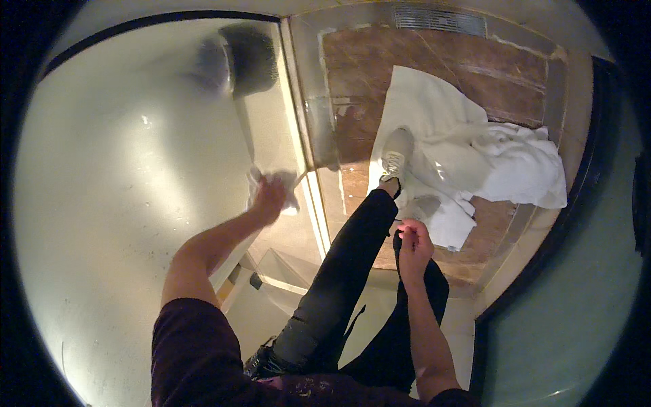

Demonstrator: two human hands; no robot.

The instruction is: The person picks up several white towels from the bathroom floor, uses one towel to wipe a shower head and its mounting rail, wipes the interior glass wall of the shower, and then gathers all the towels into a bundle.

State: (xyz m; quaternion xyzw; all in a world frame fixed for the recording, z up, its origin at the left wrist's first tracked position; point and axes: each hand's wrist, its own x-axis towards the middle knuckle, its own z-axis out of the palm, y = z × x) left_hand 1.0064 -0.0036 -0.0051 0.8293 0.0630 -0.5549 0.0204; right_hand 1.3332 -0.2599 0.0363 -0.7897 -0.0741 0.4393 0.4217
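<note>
My left hand [271, 196] presses a crumpled white cloth [290, 203] against a fogged glass panel [127, 168], close to its light metal edge strip [300, 117]. Water drops speckle the lower part of the glass. My right hand [416, 239] hangs over my thigh area with the fingers curled together; whether something thin is between them is not clear. Beyond it a white towel [432, 102] lies spread and bunched on the brown stone floor. My shoe [397, 147] stands on the towel.
A metal drain grate [440, 20] is set in the floor's far border. Behind the glass, a dark blurred object [249, 61] shows at the upper left. A dark-framed greenish panel [569, 285] runs along the right. A glass corner piece [285, 269] is low near my left leg.
</note>
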